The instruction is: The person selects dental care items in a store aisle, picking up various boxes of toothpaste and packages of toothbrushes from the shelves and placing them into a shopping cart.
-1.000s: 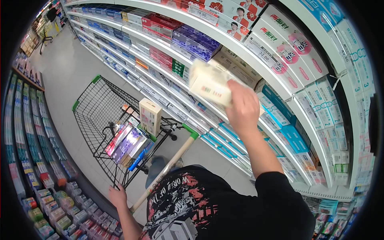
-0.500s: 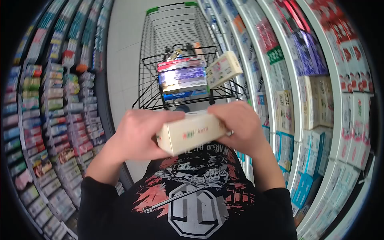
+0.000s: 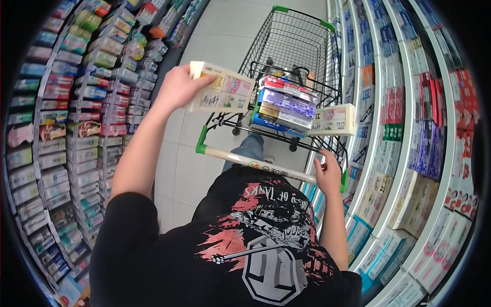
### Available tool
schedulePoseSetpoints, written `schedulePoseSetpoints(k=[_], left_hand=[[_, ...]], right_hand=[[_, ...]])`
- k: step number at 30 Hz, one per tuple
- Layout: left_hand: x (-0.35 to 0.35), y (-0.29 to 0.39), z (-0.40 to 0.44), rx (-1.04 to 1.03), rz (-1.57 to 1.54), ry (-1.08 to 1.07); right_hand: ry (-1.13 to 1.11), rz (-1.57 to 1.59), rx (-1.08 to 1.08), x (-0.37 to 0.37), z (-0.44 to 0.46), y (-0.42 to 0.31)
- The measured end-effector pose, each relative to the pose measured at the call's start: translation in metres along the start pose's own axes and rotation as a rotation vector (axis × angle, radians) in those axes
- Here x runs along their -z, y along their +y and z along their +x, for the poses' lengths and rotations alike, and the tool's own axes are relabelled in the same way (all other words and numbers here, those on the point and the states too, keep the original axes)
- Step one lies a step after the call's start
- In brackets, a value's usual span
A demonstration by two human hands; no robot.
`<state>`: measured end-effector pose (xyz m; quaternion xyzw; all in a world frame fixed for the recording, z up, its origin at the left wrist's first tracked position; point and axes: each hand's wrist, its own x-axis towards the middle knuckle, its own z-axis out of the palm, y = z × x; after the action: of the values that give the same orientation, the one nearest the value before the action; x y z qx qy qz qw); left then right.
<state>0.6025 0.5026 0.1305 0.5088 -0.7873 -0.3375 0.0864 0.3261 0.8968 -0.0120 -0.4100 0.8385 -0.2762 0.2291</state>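
Observation:
My left hand [image 3: 183, 88] grips the left end of a cream toothpaste box [image 3: 225, 101], thumb across its printed front. That box is held at the near left edge of the shopping cart [image 3: 294, 38], beside a stack of boxes [image 3: 287, 106] in purple, gold, blue and red. At the stack's right end a matching cream toothpaste box [image 3: 333, 120] sticks out over the cart's side. Over the right end of the cart handle [image 3: 271, 168] is my right hand [image 3: 329, 173], thumb and forefinger apart, holding nothing visible. Whether its palm touches the bar is unclear.
Shelves of boxed goods [image 3: 381, 199] run close along the cart's right side. On the left stands a rack of small hanging packs [image 3: 97, 102]. Pale floor tiles [image 3: 176, 169] show between the cart and the left rack.
Both hands held one cream box over my shirt before. Now my left hand alone has carried it forward and left, and my right hand has moved to the handle. The view has shifted too.

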Motion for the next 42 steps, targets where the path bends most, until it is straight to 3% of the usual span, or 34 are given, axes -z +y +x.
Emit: schedulePoseSetpoints(k=[2,13,22,26,28,32,36,38,39,41,42], left_hand=[[-0.010,-0.016,0.027,0.021,-0.009,-0.043],[-0.120,-0.053,0.122,0.133,0.086,-0.243],[-0.146,-0.074,0.157,0.267,-0.122,-0.435],[-0.151,-0.072,0.153,0.206,-0.223,-0.484],[-0.147,-0.054,0.143,0.324,-0.196,-0.364],[-0.143,-0.043,0.133,0.335,-0.162,-0.273],[-0.153,-0.079,0.156,0.360,-0.061,-0.272],[-0.152,-0.083,0.154,0.340,-0.137,-0.039],[-0.147,-0.078,0.146,0.339,-0.134,-0.038],[-0.136,-0.056,0.104,-0.002,0.129,0.300],[-0.134,-0.049,0.079,-0.167,0.168,0.371]], right_hand=[[0.083,-0.030,0.057,-0.003,0.002,0.001],[0.043,-0.035,0.016,-0.001,0.000,0.002],[0.030,-0.088,-0.030,0.001,-0.005,-0.001],[0.017,-0.080,-0.048,0.000,-0.006,0.001],[0.023,-0.085,-0.058,0.000,-0.006,0.002],[0.023,-0.093,-0.071,0.000,-0.007,0.005],[0.017,-0.110,-0.060,0.000,-0.006,0.006],[0.012,-0.101,-0.057,-0.002,-0.008,0.005],[0.059,-0.064,-0.045,-0.002,-0.007,0.003],[0.117,-0.024,-0.039,-0.003,-0.008,0.005],[0.154,-0.067,0.015,-0.006,-0.011,0.009]])
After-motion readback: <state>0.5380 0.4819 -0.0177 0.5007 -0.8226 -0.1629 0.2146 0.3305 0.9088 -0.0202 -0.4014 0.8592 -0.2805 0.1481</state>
